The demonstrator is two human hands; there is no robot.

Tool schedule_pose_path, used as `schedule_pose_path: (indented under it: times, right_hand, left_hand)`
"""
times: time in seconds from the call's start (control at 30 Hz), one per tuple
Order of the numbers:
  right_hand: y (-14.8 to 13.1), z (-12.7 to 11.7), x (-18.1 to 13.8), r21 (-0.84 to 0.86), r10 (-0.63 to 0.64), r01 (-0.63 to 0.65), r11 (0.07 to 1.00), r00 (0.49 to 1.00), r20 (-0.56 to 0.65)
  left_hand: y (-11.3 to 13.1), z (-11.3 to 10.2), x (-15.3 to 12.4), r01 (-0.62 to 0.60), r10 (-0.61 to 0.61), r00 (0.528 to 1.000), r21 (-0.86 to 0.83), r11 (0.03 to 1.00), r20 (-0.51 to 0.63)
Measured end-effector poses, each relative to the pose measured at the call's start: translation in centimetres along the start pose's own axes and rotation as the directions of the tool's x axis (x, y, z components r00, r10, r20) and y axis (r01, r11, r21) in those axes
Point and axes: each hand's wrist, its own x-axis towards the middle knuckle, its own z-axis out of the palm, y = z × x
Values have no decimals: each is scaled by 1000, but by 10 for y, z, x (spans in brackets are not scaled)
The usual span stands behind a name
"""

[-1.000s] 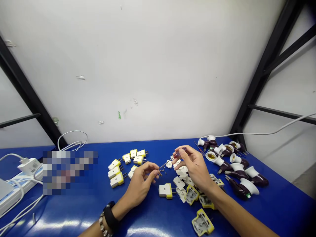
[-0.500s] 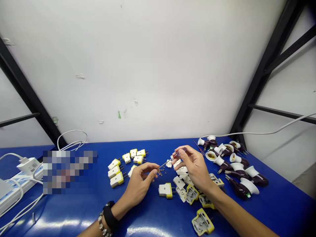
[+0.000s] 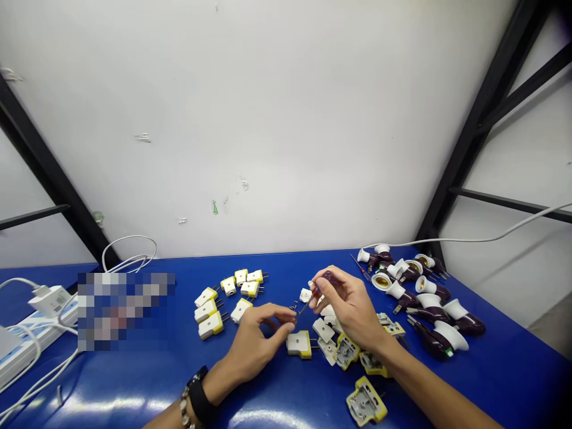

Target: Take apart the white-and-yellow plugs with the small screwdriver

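Observation:
My right hand [image 3: 346,304] is closed around the dark red handle of a screwdriver [image 3: 329,277]. The screwdriver's thin shaft points down and left toward my left hand [image 3: 261,339]. My left hand's thumb and fingers are parted near the tip, and nothing shows clearly between them. Small screws [image 3: 294,307] lie on the table just beyond these fingertips, partly covered. Below the tip rests a white and yellow plug [image 3: 298,344], its pins pointing right. White cover pieces [image 3: 322,328] and an open yellow-edged plug half [image 3: 346,350] lie under and beside my right hand.
Several white and yellow plugs [image 3: 210,325] stand grouped at left on the blue table [image 3: 277,396]. Dark lamp holders with white rims [image 3: 431,302] crowd the right, beside a second screwdriver [image 3: 360,267]. A power strip [image 3: 20,360] with white cables lies far left.
My left hand's fingers have moved slightly right and toward me, parting from the pinch at the screwdriver's tip. My right hand and the screwdriver have shifted slightly, with the tip lower.

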Motion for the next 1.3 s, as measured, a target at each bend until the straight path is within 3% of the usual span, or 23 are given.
schedule_pose_path:
  times: [0.27, 0.4, 0.57, 0.7, 0.8, 0.97, 1.17, 1.3]
  right_hand:
    - [3, 4, -6, -252, -30, 66, 965, 989, 142]
    - [1, 6, -6, -295, -24, 69, 953, 988, 154]
    - [1, 7, -6, -348, 22, 69, 935, 968, 251]
    - [6, 8, -7, -448, -65, 149, 882, 978, 197]
    - [10, 8, -8, -379, -62, 125, 917, 983, 172]
    - [13, 11, -10, -187, -61, 108, 976, 969, 239]
    - [17, 15, -11, -283, -120, 145, 948, 987, 103]
    - [14, 15, -11, -231, -133, 165, 959, 980, 146]
  left_hand:
    - [0, 6, -4, -87, 75, 990, 95, 992, 121]
    - [2, 4, -2, -72, 50, 988, 144, 987, 146]
    - [2, 4, -4, -92, 69, 986, 145, 985, 154]
    - [-1, 8, -4, -88, 76, 989, 96, 991, 128]
    - [-3, 9, -2, -110, 93, 984, 106, 988, 151]
    - [-3, 5, -2, -242, 214, 959, 144, 960, 185]
    - [-6, 7, -2, -237, 218, 969, 179, 955, 116]
    - [-8, 7, -3, -251, 234, 967, 211, 945, 105]
